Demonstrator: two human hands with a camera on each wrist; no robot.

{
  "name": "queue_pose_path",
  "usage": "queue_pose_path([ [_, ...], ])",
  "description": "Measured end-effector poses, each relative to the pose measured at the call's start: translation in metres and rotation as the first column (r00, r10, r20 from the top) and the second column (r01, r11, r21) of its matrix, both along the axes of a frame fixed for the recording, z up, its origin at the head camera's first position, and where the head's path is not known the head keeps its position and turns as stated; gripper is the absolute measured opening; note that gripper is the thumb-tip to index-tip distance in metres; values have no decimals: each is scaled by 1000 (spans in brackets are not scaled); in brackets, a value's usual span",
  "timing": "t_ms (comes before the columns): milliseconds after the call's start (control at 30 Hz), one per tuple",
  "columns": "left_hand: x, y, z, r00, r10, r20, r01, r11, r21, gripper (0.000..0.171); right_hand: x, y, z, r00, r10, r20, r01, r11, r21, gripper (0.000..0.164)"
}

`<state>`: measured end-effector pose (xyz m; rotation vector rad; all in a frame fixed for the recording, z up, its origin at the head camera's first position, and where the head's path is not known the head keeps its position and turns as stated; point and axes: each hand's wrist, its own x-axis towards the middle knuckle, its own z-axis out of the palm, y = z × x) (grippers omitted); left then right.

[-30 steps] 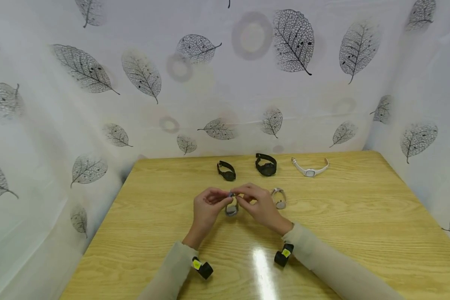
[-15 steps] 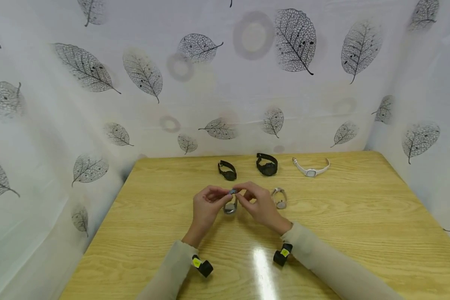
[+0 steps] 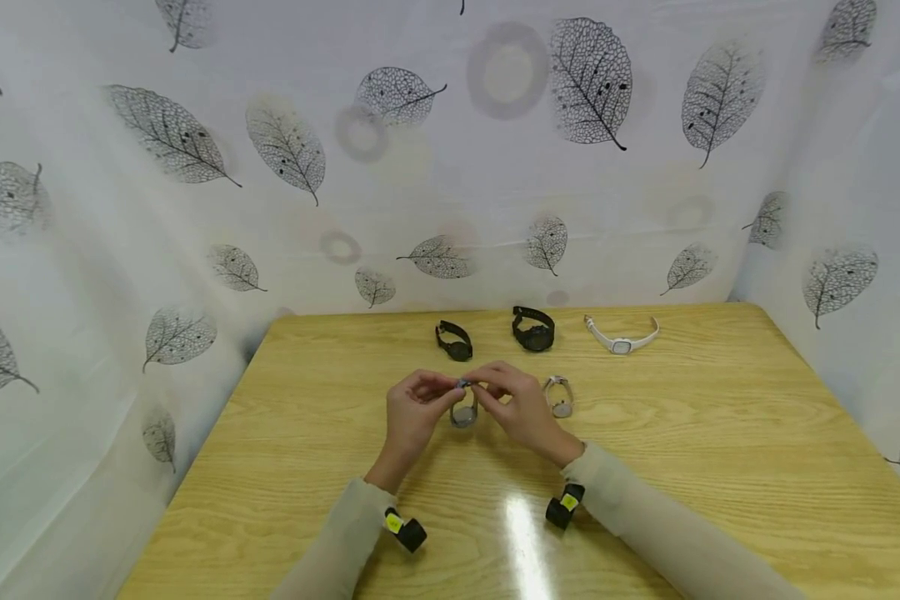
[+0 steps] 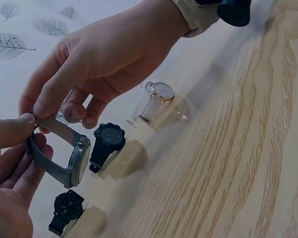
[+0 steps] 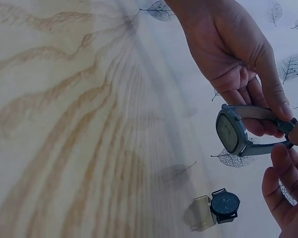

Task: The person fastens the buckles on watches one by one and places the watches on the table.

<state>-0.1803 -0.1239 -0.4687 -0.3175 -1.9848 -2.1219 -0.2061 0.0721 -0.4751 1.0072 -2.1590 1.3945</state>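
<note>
A wristwatch with a grey strap [image 3: 464, 414] hangs by its strap ends between both hands, its case lowest and raised off the table. Left hand [image 3: 412, 417] and right hand [image 3: 521, 412] pinch those ends together with thumbs and fingertips. The left wrist view shows the strap looped, with the square-edged watch case [image 4: 79, 161] tilted sideways. In the right wrist view the dial of the watch [image 5: 228, 133] is visible, and the strap ends meet at the fingertips, which partly cover the buckle area.
Two black watches [image 3: 453, 342] [image 3: 534, 332] and a white watch [image 3: 621, 343] lie along the table's back. A pale-strapped watch [image 3: 558, 397] with a rose-gold case stands beside the right hand. A leaf-patterned cloth [image 3: 435, 192] rises behind the wooden table [image 3: 307, 467].
The hanging watch case swings slightly left, then back right, and its face tilts a little. Both hands stay almost in place, with small fingertip movements at the strap ends.
</note>
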Motion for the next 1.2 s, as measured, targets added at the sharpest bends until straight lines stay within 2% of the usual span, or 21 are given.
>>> queue_pose_path([
  [167,0,0,1,1000,2,5,-2,1000,4,21,0,0,2,1000,13,9,-13,1000,22,21],
  [400,-3,-1,2,1000,-25,-2,25,999,45,23,-1,-2,3,1000,24,-2,-24,999,-32,26],
  [833,-3,-2,4,1000,-8,-12,8,1000,8,23,-1,-1,1,998,63,6,-63,998,-7,24],
  [1200,-3,-3,6,1000,-7,-2,7,1000,-1,23,-2,-3,-2,1000,31,5,-31,999,-39,24],
])
